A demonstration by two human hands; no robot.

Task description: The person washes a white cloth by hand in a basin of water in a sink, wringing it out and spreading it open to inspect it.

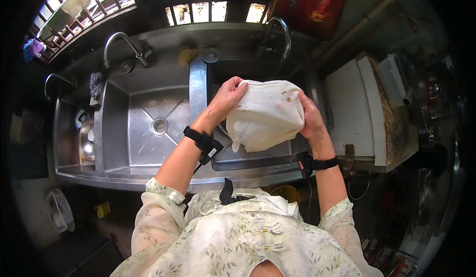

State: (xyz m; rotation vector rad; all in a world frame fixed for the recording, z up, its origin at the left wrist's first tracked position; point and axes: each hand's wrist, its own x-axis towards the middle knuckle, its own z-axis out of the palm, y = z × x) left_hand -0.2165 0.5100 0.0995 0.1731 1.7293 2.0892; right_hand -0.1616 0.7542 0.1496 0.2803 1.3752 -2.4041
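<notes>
Both hands hold up a damp-looking white cloth (266, 113) with a few brown spots, above the right basin of a stainless steel sink (256, 163). My left hand (230, 95) grips its upper left edge, the thumb on top. At its right edge, my right hand (311, 115) pinches the fabric, most of the fingers hidden behind it. The lower part of the cloth hangs in loose folds and covers much of the basin. Part of a rounded rim shows behind the cloth's left side; what it belongs to cannot be told.
A curved faucet (286, 35) rises behind the right basin, another (122, 39) behind the middle basin (148, 124). A metal bowl (87, 139) lies in the left basin. A scouring pad (95, 83) rests on the left divider. A white cabinet (349, 109) stands at the right.
</notes>
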